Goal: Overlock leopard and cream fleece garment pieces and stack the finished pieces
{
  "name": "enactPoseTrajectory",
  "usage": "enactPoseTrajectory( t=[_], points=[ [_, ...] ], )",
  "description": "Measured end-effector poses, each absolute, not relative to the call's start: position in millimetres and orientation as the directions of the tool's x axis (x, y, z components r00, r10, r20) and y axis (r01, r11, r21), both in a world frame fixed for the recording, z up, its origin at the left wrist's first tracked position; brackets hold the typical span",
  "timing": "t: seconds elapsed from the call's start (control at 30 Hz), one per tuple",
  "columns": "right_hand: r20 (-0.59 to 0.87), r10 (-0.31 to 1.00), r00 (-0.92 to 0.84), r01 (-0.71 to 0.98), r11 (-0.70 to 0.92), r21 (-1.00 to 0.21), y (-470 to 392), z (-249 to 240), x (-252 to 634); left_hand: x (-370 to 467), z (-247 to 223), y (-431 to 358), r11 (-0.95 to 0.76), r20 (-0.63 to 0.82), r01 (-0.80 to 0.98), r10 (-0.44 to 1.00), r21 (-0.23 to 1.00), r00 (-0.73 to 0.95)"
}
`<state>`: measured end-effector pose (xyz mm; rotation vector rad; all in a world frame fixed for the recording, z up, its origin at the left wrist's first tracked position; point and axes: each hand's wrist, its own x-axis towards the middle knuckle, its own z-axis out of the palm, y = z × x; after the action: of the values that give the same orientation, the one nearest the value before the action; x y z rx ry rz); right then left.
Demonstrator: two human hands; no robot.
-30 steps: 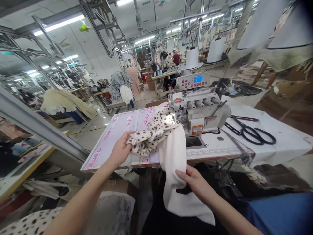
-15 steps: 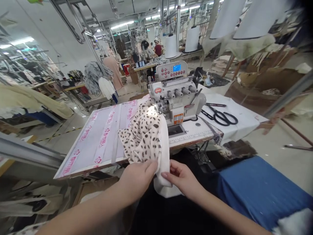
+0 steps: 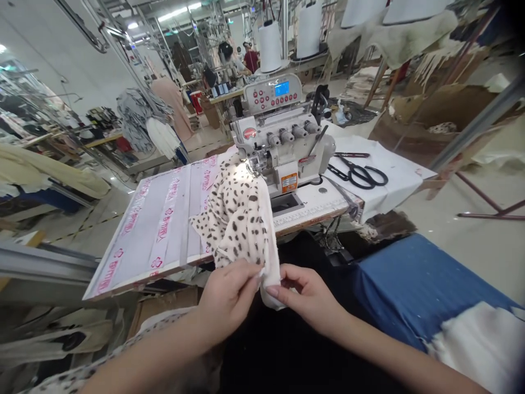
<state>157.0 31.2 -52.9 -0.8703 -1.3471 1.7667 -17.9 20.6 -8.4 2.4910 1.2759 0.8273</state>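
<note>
A cream fabric with dark spots [image 3: 235, 219] runs from beneath the lit presser foot of an overlock sewing machine [image 3: 283, 137] down over the table's front edge. Along its right side lies a white fabric strip [image 3: 268, 230]. My left hand [image 3: 229, 293] pinches the spotted fabric close to where it meets the strip. Thumb and fingers of my right hand [image 3: 305, 295] are closed on the white strip near its lower end. Both hands are almost side by side, in front of the table edge.
Black scissors [image 3: 365, 176] lie on white cloth right of the machine. The table's left part [image 3: 164, 219] has a covering with pink print. Blue fabric [image 3: 426, 290] sits at lower right. Thread cones [image 3: 270, 48] stand behind the machine; people [image 3: 250, 57] sit further back.
The view has shifted, so the machine appears higher and further left. The white strip's lower end, which hung below my hands, is now gathered up nearer my fingers. Both hands keep their hold.
</note>
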Motion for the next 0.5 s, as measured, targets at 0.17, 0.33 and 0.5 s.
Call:
enactPoseTrajectory(
  t=[0.17,0.33,0.5],
  points=[
    [0.021,0.905,-0.425,-0.05,-0.001,-0.999,30.5,-44.8,158.5,-13.4,-5.1,20.3,-0.597,0.383,0.626,0.802,0.501,0.458],
    [0.056,0.92,-0.389,0.003,0.062,-0.998,34.4,-44.6,157.4,-12.6,-2.0,23.3,-0.577,0.386,0.632,0.817,0.518,0.429],
    [0.047,0.924,-0.38,0.01,0.055,-0.998,36.4,-46.9,156.3,-13.0,-7.1,24.8,-0.637,0.371,0.637,0.771,0.434,0.518]
  ],
)
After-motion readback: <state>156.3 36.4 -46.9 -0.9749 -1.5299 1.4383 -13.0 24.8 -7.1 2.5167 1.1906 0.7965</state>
